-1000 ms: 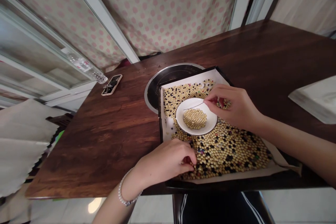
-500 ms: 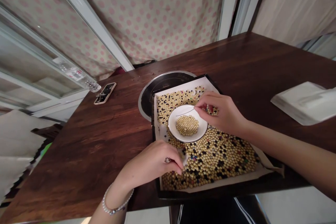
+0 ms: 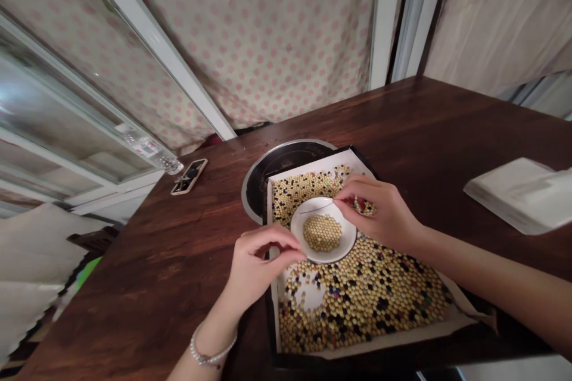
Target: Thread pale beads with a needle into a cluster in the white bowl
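Observation:
A white bowl (image 3: 348,244) with pale yellow beads (image 3: 322,233) in it rests on a paper-lined tray (image 3: 322,168) full of mixed beads (image 3: 357,292), mostly pale yellow and black. My right hand (image 3: 379,211) is closed at the bowl's far right rim, pinching a thin, dark, slightly curved wire (image 3: 315,209) that reaches over the bowl. At the near left rim is my left hand (image 3: 263,265), thumb and forefinger brought together. Whether they pinch the rim or a small bead cannot be made out.
The tray overlaps a round dark plate (image 3: 286,158) set in the wooden table (image 3: 201,244). Left of it are a phone (image 3: 190,177) and a clear plastic bottle (image 3: 149,149) lying on its side. A white package (image 3: 513,193) sits at the right.
My left hand has moved up from the beads at the tray's near left to the bowl's rim. My right hand stays with the wire over the bowl. The camera view has shifted slightly.

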`<state>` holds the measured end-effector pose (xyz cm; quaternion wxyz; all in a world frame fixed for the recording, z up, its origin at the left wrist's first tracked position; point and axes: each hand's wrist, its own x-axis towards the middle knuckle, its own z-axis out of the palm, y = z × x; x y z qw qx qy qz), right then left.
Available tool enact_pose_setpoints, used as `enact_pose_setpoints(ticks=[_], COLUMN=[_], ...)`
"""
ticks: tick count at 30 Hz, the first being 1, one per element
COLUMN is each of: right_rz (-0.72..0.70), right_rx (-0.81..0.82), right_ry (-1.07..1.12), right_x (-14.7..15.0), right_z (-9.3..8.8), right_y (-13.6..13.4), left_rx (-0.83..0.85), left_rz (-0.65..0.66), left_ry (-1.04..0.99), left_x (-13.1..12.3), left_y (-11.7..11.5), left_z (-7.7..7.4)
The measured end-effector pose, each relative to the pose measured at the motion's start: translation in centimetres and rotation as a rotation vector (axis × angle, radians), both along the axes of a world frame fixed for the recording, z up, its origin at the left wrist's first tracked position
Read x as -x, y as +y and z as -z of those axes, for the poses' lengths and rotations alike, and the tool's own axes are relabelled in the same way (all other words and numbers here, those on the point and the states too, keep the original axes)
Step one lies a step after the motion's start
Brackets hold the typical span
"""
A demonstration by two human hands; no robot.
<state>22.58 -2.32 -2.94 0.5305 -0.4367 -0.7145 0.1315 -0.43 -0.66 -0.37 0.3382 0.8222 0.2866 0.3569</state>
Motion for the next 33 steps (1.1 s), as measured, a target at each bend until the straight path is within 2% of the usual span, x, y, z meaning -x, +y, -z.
enact_pose_setpoints(ticks=[2,3,6,10,14,19,25,33], right_rz=[0.005,-0.003,-0.076,-0.164,-0.132,-0.121,-0.144,-0.144], right_rx=[-0.045,-0.072,-0.154,-0.208,-0.223,-0.199,-0.232,-0.242], right_ry=[0.035,0.045,0.043,-0.032,-0.059,-0.025,-0.016,-0.018], right_x=[0.0,0.0,0.1,0.2,0.2,0.1,0.1,0.0], right_z=[-0.1,-0.2,-0.3,0.1,0.4,0.1,-0.3,-0.3], right_y=[-0.3,-0.4,-0.9,-1.2,-1.4,-1.4,-1.7,-1.8], left_rx=[-0.114,-0.148,-0.157,-0.168,-0.236,-0.274,-0.289,-0.307], left_rz=[-0.199,-0.256,-0.337,-0.312,-0.272,-0.290,-0.268,-0.263], left_ry=[-0.012,-0.001,0.007,0.009,0.015,-0.023,-0.118,-0.111], left_x=[-0.2,-0.3,-0.6,-0.8,-0.9,-0.8,-0.6,-0.5], left_y=[0.5,0.7,1.0,0.7,0.4,0.4,0.1,0.2], left_z=[1.0,1.5,2.5,2.5,2.2,2.3,2.5,2.6])
